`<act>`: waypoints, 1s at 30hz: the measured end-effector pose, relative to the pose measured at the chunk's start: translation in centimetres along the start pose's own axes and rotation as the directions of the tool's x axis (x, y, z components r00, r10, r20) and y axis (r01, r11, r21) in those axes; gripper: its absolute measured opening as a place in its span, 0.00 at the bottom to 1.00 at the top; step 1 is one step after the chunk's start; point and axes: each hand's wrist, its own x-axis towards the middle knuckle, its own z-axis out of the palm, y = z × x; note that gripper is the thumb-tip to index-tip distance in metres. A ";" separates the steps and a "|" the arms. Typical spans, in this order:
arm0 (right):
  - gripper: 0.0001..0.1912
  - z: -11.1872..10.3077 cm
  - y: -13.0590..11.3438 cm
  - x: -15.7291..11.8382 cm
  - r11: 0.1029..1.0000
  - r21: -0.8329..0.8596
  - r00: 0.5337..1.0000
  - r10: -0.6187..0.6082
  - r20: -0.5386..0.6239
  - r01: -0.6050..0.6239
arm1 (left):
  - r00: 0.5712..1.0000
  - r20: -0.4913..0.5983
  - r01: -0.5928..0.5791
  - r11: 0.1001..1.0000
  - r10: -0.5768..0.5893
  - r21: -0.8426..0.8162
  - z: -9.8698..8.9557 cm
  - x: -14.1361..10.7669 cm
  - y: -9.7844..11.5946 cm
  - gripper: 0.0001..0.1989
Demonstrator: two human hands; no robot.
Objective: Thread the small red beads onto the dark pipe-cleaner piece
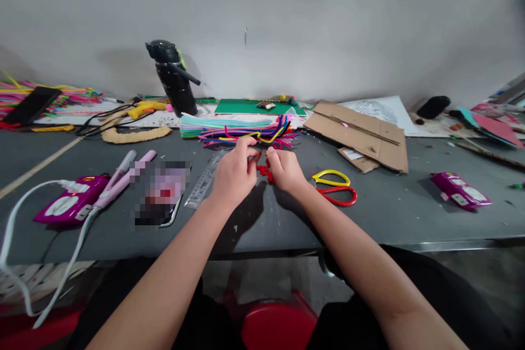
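Observation:
My left hand point(235, 169) is above the middle of the grey table, its fingers bent and closed around the end of a small red piece. Beside it my right hand point(286, 168) is closed in a pinch at a tiny brownish bit between thumb and forefinger. Between and just below the hands is a red fuzzy piece point(266, 173), partly hidden by the fingers. Scissors with yellow and red handles point(338, 188) lie right of my right hand, and a clear ruler point(205, 180) lies left of my left hand. Behind both hands rests a bundle of coloured pipe cleaners point(233, 128).
A black bottle point(174, 79) stands at the back left. Left lie a phone point(166, 191), a pink hair straightener point(127, 178) and a purple power block point(74, 202) with a white cable. Cardboard point(361, 134) and another purple block point(460, 191) are on the right.

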 end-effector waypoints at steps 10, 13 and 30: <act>0.27 0.1 0.0 -0.1 1.000 -0.023 1.000 -0.001 -0.019 0.000 | 1.000 0.016 0.017 1.000 -0.017 0.009 0.2 0.1 -0.1 0.18; 0.29 0.1 -0.1 -0.1 1.000 -0.010 1.000 -0.006 -0.028 0.006 | 1.000 0.015 0.023 1.000 -0.023 0.006 0.2 0.1 -0.2 0.17; 0.28 0.0 -0.2 -0.2 0.999 -0.036 1.000 0.012 -0.011 -0.012 | 1.000 -0.009 -0.016 0.999 0.017 0.047 0.2 0.1 -0.2 0.19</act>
